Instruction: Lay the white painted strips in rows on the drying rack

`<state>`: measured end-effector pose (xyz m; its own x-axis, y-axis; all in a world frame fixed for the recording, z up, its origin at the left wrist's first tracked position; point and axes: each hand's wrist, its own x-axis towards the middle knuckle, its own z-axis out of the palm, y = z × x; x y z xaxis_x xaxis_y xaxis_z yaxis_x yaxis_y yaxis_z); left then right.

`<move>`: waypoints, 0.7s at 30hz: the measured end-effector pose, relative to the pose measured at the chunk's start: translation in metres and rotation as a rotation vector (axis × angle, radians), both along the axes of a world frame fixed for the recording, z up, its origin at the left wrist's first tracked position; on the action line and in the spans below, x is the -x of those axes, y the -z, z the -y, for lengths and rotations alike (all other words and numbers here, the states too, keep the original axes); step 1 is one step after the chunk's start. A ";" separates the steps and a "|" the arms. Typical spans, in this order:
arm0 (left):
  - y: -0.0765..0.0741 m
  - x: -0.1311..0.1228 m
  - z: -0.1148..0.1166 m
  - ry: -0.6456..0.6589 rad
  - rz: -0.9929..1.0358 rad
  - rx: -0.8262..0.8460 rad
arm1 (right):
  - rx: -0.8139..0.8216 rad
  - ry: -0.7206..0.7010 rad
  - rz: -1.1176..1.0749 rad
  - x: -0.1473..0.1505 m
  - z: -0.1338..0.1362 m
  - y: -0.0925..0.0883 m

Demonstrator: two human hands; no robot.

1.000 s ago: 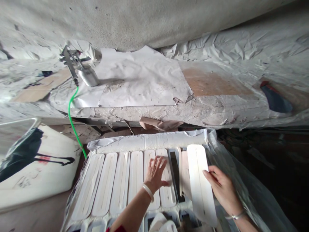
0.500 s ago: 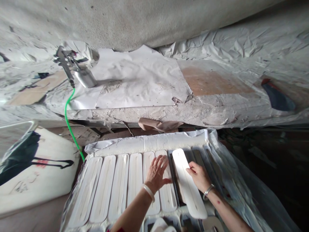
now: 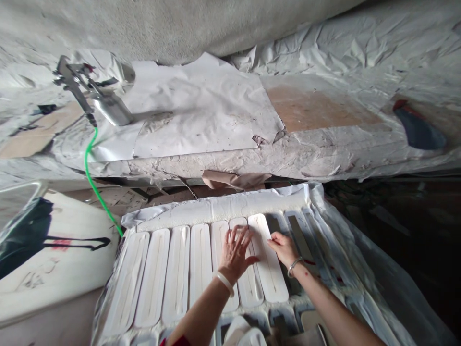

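My right hand (image 3: 285, 250) pinches the right edge of a long white strip with rounded ends (image 3: 269, 266). That strip lies in line with a row of similar pale strips (image 3: 154, 276), each with a thin line down its middle. My left hand (image 3: 236, 252), fingers spread, rests on or just above the strips to the left of it; contact cannot be made out. The strips lie in slots of a rack (image 3: 230, 206) draped with whitish plastic. Right of my right hand, slots (image 3: 300, 235) show dark bottoms.
Behind the rack runs a paint-crusted bench (image 3: 201, 129) with a spray gun (image 3: 90, 91) and its green hose (image 3: 95, 187). A white bin (image 3: 77, 240) with a dark bag stands left. A dark blue item (image 3: 419, 127) lies on the bench at right. Loose pieces (image 3: 245, 331) sit nearest me.
The white strip in my right hand has gone from a slanted, raised position down into line with the row. My left hand has stayed over the strips, fingers spread wider. The view has shifted slightly.
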<state>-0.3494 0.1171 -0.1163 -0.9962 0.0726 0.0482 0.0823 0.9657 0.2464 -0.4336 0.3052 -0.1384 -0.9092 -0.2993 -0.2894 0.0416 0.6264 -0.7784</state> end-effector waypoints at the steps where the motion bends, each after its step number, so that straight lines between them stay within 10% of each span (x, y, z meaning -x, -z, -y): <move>1: 0.000 0.000 0.000 0.007 -0.008 0.011 | -0.043 -0.010 -0.004 0.000 0.002 -0.003; 12: 0.013 -0.004 -0.005 0.096 0.099 -0.018 | -0.483 -0.139 -0.081 -0.003 0.005 -0.051; 21: 0.013 -0.006 -0.003 0.151 0.108 -0.037 | -0.151 -0.236 0.076 -0.221 -0.076 -0.112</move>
